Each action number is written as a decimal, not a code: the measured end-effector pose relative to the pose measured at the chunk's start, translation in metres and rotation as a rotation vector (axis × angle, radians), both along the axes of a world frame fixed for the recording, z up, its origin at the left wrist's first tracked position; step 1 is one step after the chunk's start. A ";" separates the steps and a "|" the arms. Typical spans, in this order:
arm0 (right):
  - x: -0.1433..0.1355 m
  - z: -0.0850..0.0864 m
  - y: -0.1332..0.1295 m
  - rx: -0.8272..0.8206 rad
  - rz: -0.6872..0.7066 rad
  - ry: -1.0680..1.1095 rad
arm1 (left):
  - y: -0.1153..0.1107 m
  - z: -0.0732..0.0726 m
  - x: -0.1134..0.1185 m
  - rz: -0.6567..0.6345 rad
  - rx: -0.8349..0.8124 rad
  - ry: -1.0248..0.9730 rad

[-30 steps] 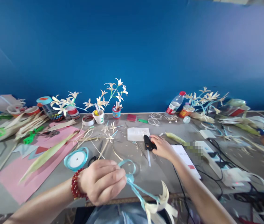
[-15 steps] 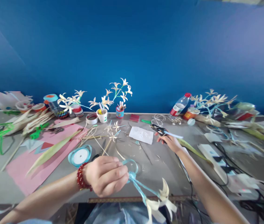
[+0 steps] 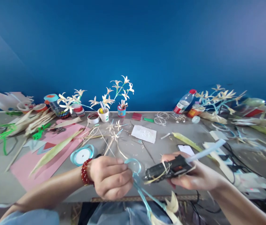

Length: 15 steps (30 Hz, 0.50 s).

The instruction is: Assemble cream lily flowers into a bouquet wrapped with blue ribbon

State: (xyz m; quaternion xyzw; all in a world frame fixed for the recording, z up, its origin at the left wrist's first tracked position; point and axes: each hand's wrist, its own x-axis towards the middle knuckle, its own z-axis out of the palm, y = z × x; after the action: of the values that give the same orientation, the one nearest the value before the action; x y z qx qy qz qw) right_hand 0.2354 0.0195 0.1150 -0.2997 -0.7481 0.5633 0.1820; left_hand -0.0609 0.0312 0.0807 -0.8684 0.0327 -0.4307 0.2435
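My left hand, with a red bead bracelet, is closed on a light blue ribbon that loops up beside its fingertips. From the same spot, blue-wrapped stems slant down to cream flowers near the table's front edge. My right hand is wrapped round a black glue gun with a pale glue stick out of its back. The gun's nozzle points left, a short gap from the blue stems.
A ribbon roll and pink paper lie left. White paper, a phone and a green husk lie ahead. Cups with flowers, a bottle and a power strip with cables stand or lie farther off.
My right hand has brought the glue gun from the table's middle back toward me, close to my left hand. The phone now shows. My left hand has shifted slightly right with the ribbon.
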 end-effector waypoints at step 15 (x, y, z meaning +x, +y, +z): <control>-0.014 0.007 -0.001 0.225 0.090 -0.048 | -0.003 0.003 0.003 -0.063 -0.020 -0.004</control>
State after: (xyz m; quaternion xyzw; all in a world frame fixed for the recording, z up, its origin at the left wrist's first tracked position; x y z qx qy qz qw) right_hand 0.2210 0.0183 0.1218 -0.2569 -0.8233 0.4763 0.1712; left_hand -0.0577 0.0287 0.0834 -0.8686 0.0554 -0.4400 0.2209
